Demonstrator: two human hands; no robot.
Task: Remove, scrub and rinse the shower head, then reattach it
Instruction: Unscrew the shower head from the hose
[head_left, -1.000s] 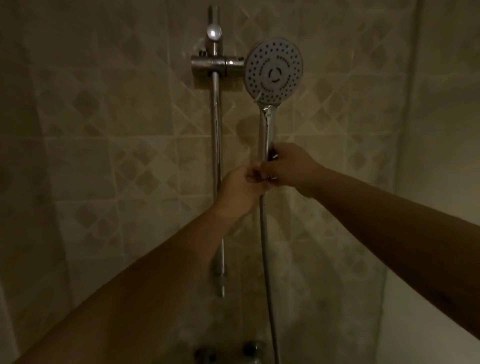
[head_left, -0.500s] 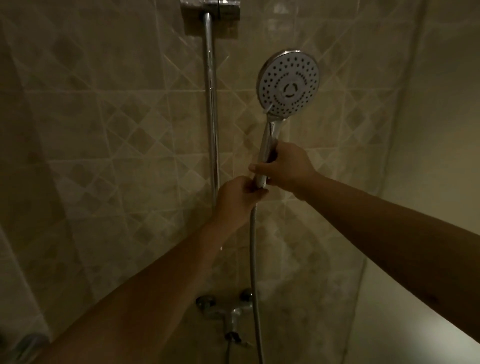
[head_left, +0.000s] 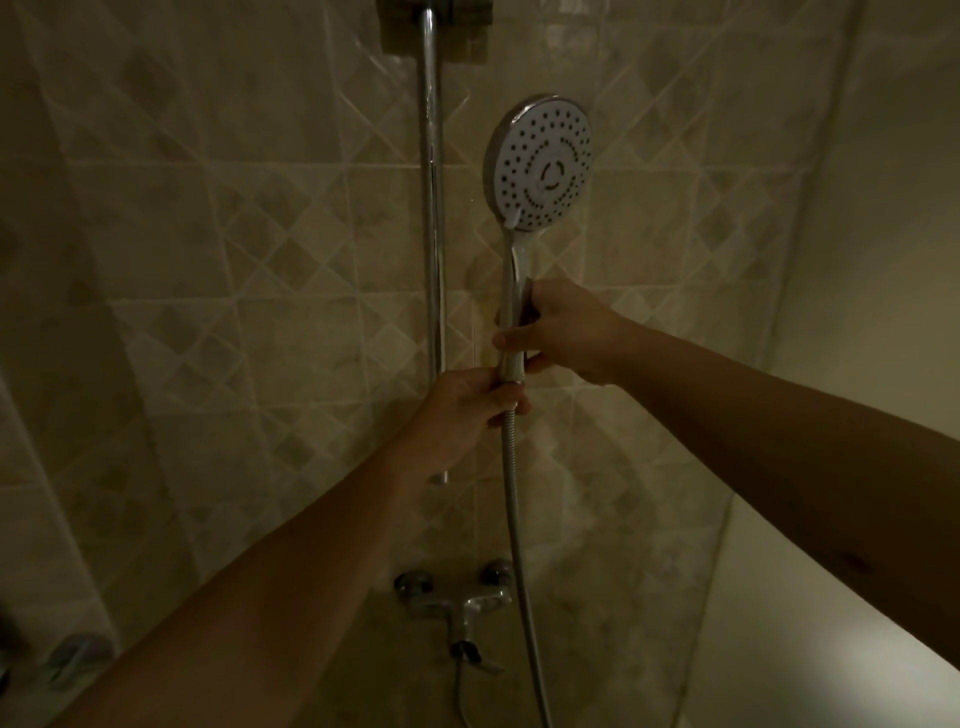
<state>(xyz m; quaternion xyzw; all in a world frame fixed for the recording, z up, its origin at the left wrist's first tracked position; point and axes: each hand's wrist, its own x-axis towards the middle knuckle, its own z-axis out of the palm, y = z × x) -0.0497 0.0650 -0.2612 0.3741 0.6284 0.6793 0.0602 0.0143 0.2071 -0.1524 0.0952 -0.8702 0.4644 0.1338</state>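
Observation:
A round chrome shower head (head_left: 540, 163) with a white nozzle face stands upright, off its holder, to the right of the chrome slide rail (head_left: 432, 218). My right hand (head_left: 561, 330) is closed around its handle. Just below, my left hand (head_left: 467, 410) grips the joint where the metal hose (head_left: 517, 519) meets the handle's lower end. The hose hangs down from there. The holder bracket (head_left: 434, 26) on the rail is cut off at the top edge.
A chrome mixer tap (head_left: 457, 597) with two knobs is mounted low on the tiled wall (head_left: 208, 260). A plain pale wall (head_left: 857, 312) stands at the right. Dim rounded objects (head_left: 67, 660) sit at the lower left.
The shower head has come away from the holder bracket and moved down and right of the rail. Both hands have kept their grip. The view has tilted down, showing the tap.

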